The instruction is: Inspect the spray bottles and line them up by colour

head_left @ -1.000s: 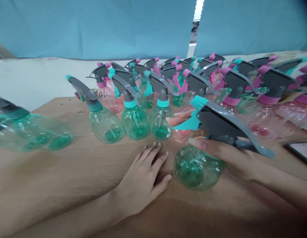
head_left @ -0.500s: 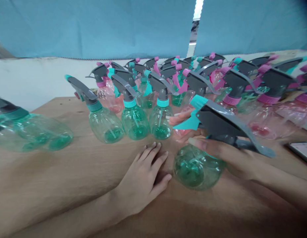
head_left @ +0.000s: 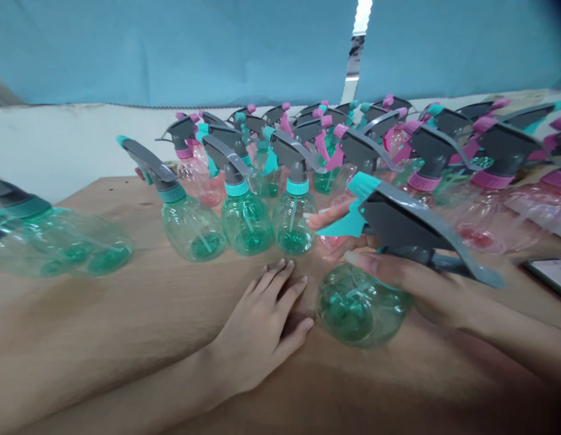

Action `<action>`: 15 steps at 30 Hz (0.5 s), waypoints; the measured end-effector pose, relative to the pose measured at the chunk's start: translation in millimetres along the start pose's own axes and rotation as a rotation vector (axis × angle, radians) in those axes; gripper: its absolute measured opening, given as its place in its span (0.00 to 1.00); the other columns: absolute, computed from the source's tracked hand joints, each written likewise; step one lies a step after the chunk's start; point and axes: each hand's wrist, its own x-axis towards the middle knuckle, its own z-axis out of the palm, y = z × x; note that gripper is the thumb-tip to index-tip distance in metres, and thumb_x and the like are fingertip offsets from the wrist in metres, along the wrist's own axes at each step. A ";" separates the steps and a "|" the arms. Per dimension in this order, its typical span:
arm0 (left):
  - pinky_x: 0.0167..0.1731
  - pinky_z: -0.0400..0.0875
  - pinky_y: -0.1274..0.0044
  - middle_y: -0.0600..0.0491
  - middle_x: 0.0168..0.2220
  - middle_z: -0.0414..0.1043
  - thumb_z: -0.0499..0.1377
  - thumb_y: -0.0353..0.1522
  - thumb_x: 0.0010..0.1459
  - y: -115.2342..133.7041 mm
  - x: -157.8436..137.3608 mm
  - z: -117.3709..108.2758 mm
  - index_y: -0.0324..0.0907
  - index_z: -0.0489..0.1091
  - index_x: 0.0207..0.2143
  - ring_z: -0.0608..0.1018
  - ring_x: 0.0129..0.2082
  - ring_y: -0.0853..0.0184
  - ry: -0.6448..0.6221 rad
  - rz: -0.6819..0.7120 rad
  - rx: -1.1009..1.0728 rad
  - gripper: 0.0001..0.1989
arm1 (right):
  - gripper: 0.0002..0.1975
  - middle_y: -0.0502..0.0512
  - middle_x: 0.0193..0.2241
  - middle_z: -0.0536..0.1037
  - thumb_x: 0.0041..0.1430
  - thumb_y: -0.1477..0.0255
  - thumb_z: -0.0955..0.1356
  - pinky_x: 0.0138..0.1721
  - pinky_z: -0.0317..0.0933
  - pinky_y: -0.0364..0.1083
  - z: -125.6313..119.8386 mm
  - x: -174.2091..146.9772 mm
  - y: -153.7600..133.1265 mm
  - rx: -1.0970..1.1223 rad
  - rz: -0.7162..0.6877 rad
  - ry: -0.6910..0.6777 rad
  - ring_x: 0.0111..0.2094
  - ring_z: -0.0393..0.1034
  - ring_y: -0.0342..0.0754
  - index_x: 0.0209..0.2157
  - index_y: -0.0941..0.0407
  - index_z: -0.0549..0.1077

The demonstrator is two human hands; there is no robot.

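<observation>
A green spray bottle (head_left: 364,305) with a grey and turquoise trigger head is in my right hand (head_left: 398,275), which grips it around the neck, thumb on the near side. Its body is tilted, base toward the left. My left hand (head_left: 269,317) lies flat on the wooden table (head_left: 171,326), fingers apart, holding nothing. Just beyond its fingertips stand a clear green spray bottle (head_left: 295,220) and a deeper green spray bottle (head_left: 247,223). Another green spray bottle (head_left: 193,232) is to their left. Part of a pink bottle shows behind my right hand's fingers.
Rows of pink and green spray bottles crowd the back and right, including a pink spray bottle (head_left: 480,217). More green bottles (head_left: 90,241) stand at the far left. A phone-like device (head_left: 552,275) lies at the right edge. Behind is a blue curtain (head_left: 194,54) above a white wall (head_left: 81,139).
</observation>
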 end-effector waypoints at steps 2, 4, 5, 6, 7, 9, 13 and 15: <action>0.58 0.54 0.58 0.40 0.63 0.54 0.53 0.39 0.65 0.2 -0.2 -0.2 0.37 0.57 0.61 0.56 0.63 0.54 -0.005 0.001 0.004 0.26 | 0.07 0.45 0.17 0.67 0.57 0.70 0.65 0.22 0.60 0.43 -0.2 0.1 2.5 0.009 0.032 -0.076 0.18 0.58 0.43 0.34 0.46 0.75; 0.59 0.54 0.59 0.40 0.64 0.53 0.53 0.39 0.64 0.3 -0.3 -0.6 0.37 0.58 0.61 0.56 0.63 0.54 -0.003 0.002 0.001 0.26 | 0.08 0.46 0.21 0.71 0.58 0.69 0.64 0.24 0.61 0.43 0.4 0.0 5.2 0.031 0.033 -0.085 0.21 0.62 0.43 0.37 0.46 0.75; 0.59 0.54 0.59 0.40 0.64 0.53 0.53 0.39 0.64 0.3 -0.2 -0.7 0.37 0.58 0.60 0.56 0.63 0.54 -0.001 0.003 -0.001 0.26 | 0.08 0.46 0.22 0.72 0.59 0.68 0.64 0.25 0.61 0.43 0.8 -0.2 6.5 0.047 0.035 -0.079 0.22 0.63 0.43 0.37 0.46 0.75; 0.59 0.54 0.59 0.40 0.63 0.53 0.53 0.40 0.64 0.4 -0.1 -0.9 0.37 0.58 0.60 0.56 0.63 0.54 0.001 0.004 -0.003 0.26 | 0.08 0.46 0.22 0.71 0.59 0.68 0.64 0.25 0.62 0.42 1.2 -0.5 7.4 0.063 0.040 -0.073 0.22 0.62 0.43 0.37 0.46 0.75; 0.59 0.54 0.59 0.40 0.63 0.53 0.53 0.40 0.64 0.4 0.0 -1.0 0.37 0.58 0.60 0.56 0.63 0.54 0.002 0.003 -0.003 0.26 | 0.07 0.46 0.21 0.70 0.58 0.67 0.65 0.25 0.62 0.42 1.5 -0.9 8.0 0.079 0.044 -0.063 0.21 0.62 0.42 0.36 0.46 0.75; 0.58 0.54 0.59 0.40 0.63 0.54 0.53 0.40 0.64 0.5 0.4 -1.0 0.37 0.58 0.60 0.56 0.63 0.54 -0.001 -0.001 0.000 0.26 | 0.05 0.45 0.20 0.66 0.57 0.66 0.66 0.27 0.64 0.42 1.9 -2.1 8.1 0.093 0.063 -0.036 0.21 0.62 0.42 0.33 0.47 0.75; 0.59 0.54 0.60 0.41 0.63 0.54 0.52 0.40 0.65 0.4 0.8 -0.6 0.37 0.58 0.61 0.56 0.63 0.54 0.000 0.003 -0.001 0.25 | 0.10 0.45 0.18 0.63 0.57 0.64 0.67 0.31 0.65 0.44 0.1 -6.3 7.9 0.054 0.095 0.007 0.21 0.62 0.42 0.23 0.49 0.71; 0.59 0.54 0.59 0.41 0.63 0.54 0.52 0.40 0.65 0.3 0.8 -0.2 0.37 0.57 0.61 0.56 0.63 0.54 0.002 0.001 0.000 0.26 | 0.12 0.45 0.18 0.64 0.56 0.63 0.68 0.30 0.66 0.44 -2.3 -10.2 10.8 0.032 0.140 0.008 0.21 0.63 0.42 0.22 0.50 0.70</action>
